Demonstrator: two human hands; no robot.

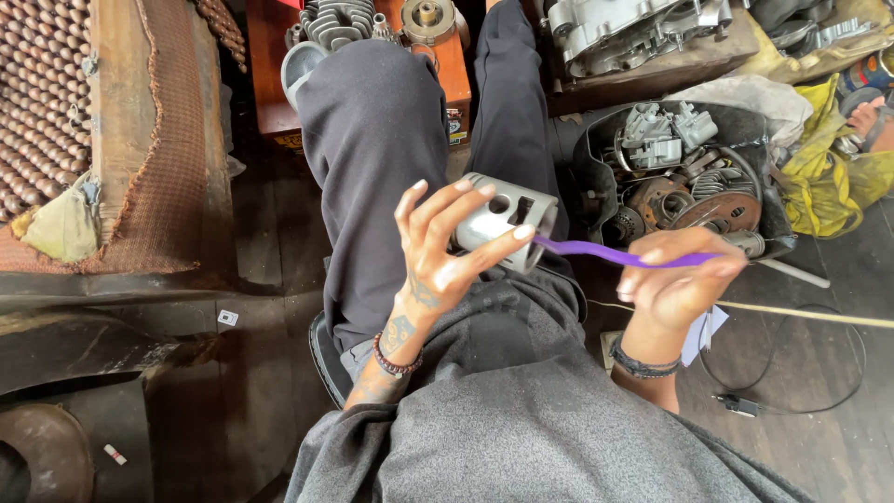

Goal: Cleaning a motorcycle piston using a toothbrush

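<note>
At frame centre, the left hand [438, 247] grips a metal piston [503, 222]; the right hand [678, 275] pinches a purple toothbrush [615, 253] against it.

Small white square label [227, 318] on dark floor — colourful sticker [456, 124] on orange box.
</note>
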